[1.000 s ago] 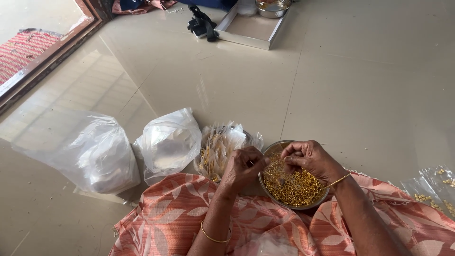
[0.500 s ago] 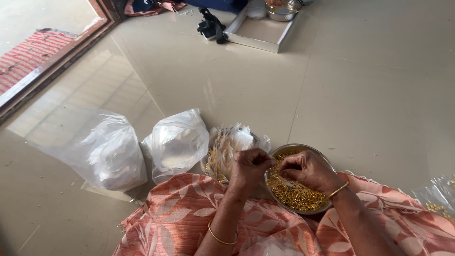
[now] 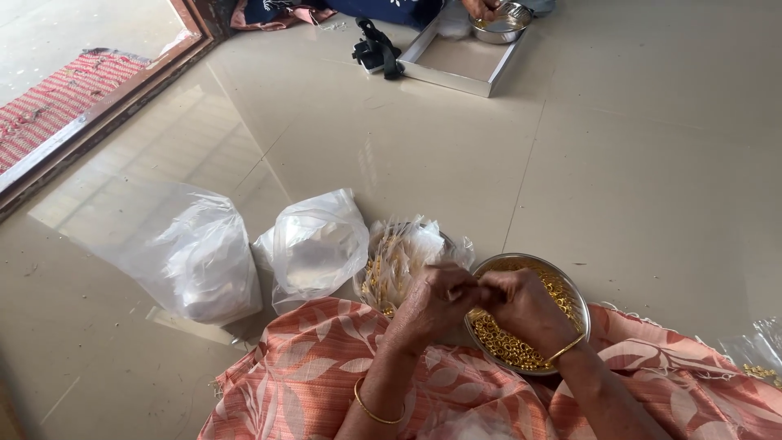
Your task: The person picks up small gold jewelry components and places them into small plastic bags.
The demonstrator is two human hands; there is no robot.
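Note:
My left hand [image 3: 430, 303] and my right hand [image 3: 521, 305] meet fingertip to fingertip over the near rim of a round steel bowl [image 3: 572, 287] full of small gold rings [image 3: 505, 346]. Both pinch something tiny between the fingertips; it is too small to make out. A gold bangle sits on each wrist. Just left of the hands lies a second dish holding small clear packets with gold pieces [image 3: 399, 257]. My lap is covered in orange leaf-print cloth [image 3: 326, 383].
Two clear plastic bags of white material [image 3: 199, 261] [image 3: 318, 244] stand on the tiled floor to the left. A shallow white tray [image 3: 460, 61] with another person's hand and steel bowl [image 3: 501, 20] is far ahead, a black strap [image 3: 376, 49] beside it. A door sill and red mat [image 3: 49, 106] are far left.
The view has shifted slightly, so everything sits a bit higher and more to the right. My hands have drawn closer together over the bowl's rim; the bags and dishes have not moved.

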